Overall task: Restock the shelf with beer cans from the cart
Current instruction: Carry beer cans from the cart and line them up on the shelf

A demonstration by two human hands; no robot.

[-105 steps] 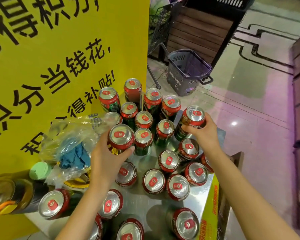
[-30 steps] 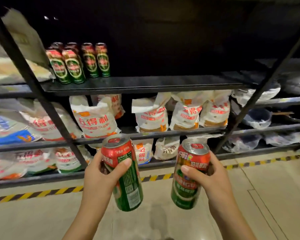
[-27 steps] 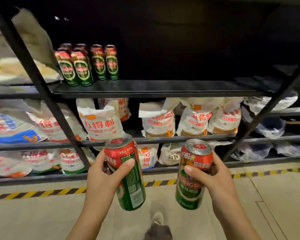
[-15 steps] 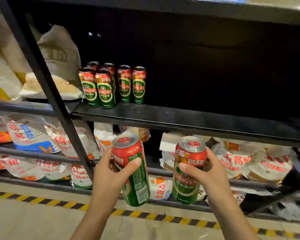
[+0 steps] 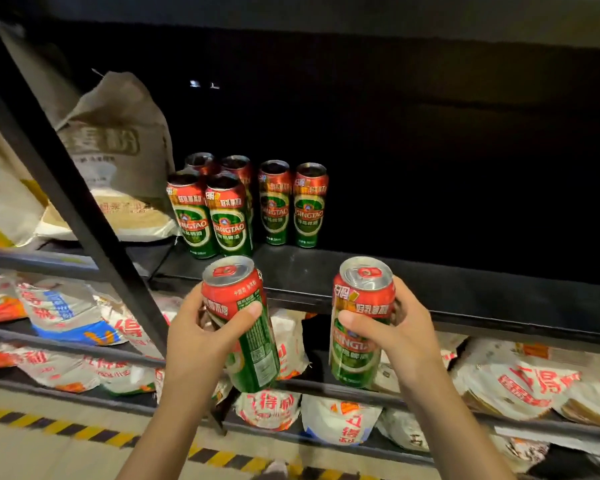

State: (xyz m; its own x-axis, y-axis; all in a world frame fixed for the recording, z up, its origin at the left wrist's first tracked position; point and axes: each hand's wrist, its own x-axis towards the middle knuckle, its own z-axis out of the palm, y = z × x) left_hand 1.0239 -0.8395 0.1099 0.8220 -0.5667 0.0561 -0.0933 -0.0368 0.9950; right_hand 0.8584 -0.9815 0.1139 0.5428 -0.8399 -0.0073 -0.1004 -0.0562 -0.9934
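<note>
Black shelf (image 5: 430,289) before us already holds six beer cans (image 5: 246,206), while our left hand (image 5: 201,337) and right hand (image 5: 406,334) each grip one can not yet placed.

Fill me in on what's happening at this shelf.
A person is restocking beer. The left hand grips one can, tilted; the right hand grips another can, held upright. Both are in front of the dark shelf, not yet set down. Six cans already stand there, beside a sack.
</note>
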